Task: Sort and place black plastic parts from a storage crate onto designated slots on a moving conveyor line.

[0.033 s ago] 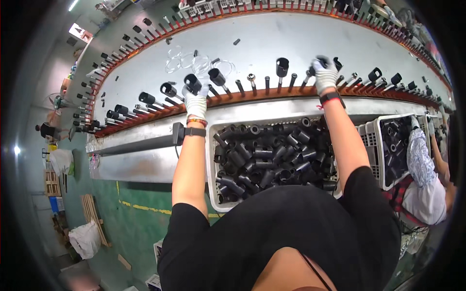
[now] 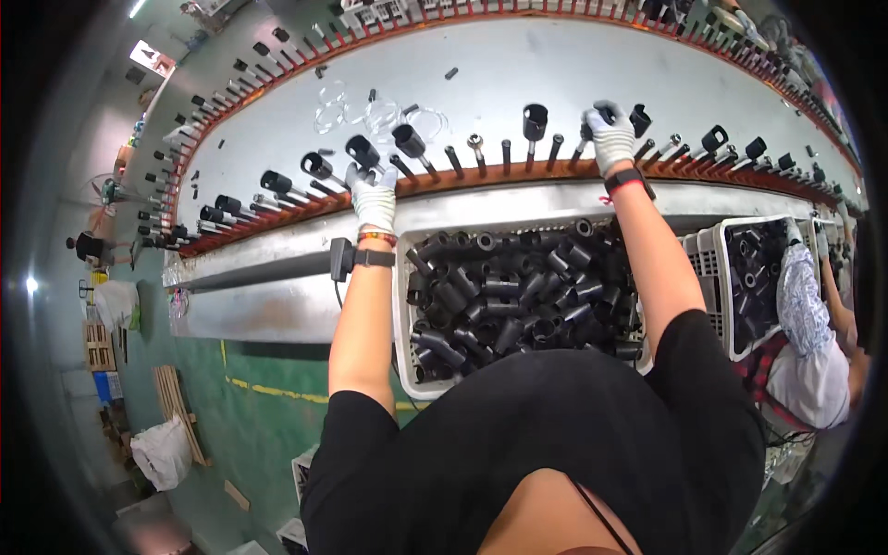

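My left hand [image 2: 374,198], in a white knit glove, is just below a black tubular fitting [image 2: 362,150] seated on a slanted post. Its fingers are apart, with a gap between them and the fitting. Farther right, my gloved right hand [image 2: 611,143] closes round another black tubular fitting [image 2: 606,112] at the top of a post; the fingers partly cover it. Between my hands stand a fitting on a post [image 2: 407,141], a taller upright one [image 2: 535,122] and several bare posts [image 2: 506,155]. A further fitting [image 2: 640,120] sits right of my right hand.
A white crate [image 2: 403,305] heaped with black fittings [image 2: 504,301] lies before me. Posts line the orange-brown edge [image 2: 444,184] of a grey table [image 2: 555,65]. Clear rings [image 2: 381,118] lie on it. A co-worker's sleeve [image 2: 803,301] is by a second crate [image 2: 731,277] at right.
My left hand has let go of the fitting, which now stands above its spread fingers. My right hand has shifted slightly left, still round its fitting. The posts have moved slightly left.
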